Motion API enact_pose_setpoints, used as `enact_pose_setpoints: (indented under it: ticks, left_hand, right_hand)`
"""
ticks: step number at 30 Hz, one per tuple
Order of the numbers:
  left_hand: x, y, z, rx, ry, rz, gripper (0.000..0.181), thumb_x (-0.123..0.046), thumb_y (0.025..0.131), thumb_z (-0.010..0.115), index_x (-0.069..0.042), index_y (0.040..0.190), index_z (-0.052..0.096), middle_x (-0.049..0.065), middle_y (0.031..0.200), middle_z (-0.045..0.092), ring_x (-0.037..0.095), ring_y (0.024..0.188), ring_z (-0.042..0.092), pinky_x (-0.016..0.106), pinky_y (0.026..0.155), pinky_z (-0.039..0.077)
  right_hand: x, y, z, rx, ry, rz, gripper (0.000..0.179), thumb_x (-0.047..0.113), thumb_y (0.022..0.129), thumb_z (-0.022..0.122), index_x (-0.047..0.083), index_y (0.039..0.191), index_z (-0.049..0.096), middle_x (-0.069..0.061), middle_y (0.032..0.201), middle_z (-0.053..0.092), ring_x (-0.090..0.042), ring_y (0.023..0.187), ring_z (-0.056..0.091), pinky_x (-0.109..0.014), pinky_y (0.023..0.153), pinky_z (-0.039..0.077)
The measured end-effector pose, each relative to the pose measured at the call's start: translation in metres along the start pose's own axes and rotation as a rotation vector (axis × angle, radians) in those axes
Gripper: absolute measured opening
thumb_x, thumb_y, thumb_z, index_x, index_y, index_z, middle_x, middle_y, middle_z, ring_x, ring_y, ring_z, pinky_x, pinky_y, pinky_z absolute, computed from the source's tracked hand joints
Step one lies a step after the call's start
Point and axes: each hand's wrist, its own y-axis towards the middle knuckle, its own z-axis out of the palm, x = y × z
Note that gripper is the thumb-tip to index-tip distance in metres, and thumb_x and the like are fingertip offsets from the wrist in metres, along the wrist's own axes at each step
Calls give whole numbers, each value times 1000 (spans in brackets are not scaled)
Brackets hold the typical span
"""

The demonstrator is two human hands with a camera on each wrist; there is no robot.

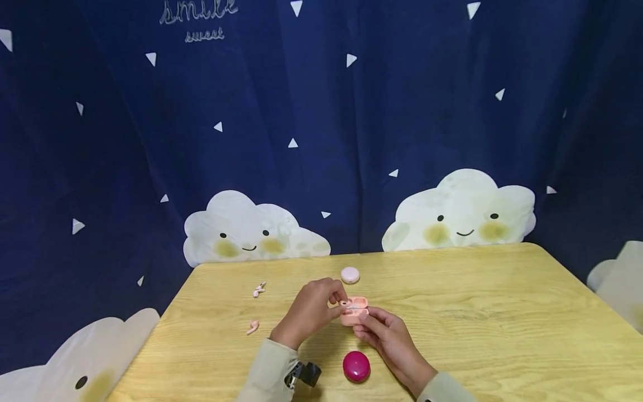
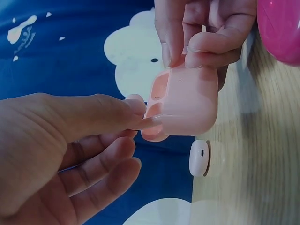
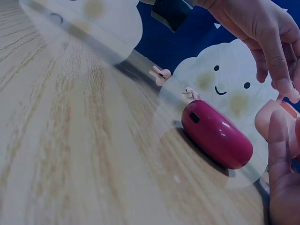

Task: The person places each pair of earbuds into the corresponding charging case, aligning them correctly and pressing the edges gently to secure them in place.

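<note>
In the head view, my right hand [image 1: 392, 338] holds a peach-pink earbud case [image 1: 350, 319] up off the table with its lid open. My left hand [image 1: 313, 308] pinches a pale pink earbud [image 1: 344, 303] at the case's open top. The left wrist view has the earbud's stem [image 2: 151, 123] between my left thumb and the case [image 2: 192, 101], at one of its two slots. My right fingers grip the opposite side of the case there. From the right wrist view, the earbud [image 3: 294, 95] hangs below my left fingertips, just over the case [image 3: 272, 117].
A glossy magenta rounded case [image 1: 356, 366] lies on the wooden table [image 1: 477, 312] nearer me. Behind my hands is a pale pink rounded case [image 1: 350, 274]. To the left lie a pair of earbuds [image 1: 259, 290] and another earbud [image 1: 253, 327]. A dark blue curtain hangs behind.
</note>
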Motion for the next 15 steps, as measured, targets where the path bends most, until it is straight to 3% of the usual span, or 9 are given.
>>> enact_pose_setpoints:
  ticks: [15]
  left_hand:
    - [-1, -1, -1, 33, 29, 12, 10, -18, 80, 80, -17, 82, 69, -6, 76, 61, 9, 70, 57, 18, 63, 44]
  right_hand:
    - [0, 0, -1, 35, 1, -12, 39, 14, 94, 63, -10, 122, 53, -9, 98, 69, -12, 80, 67, -26, 78, 55]
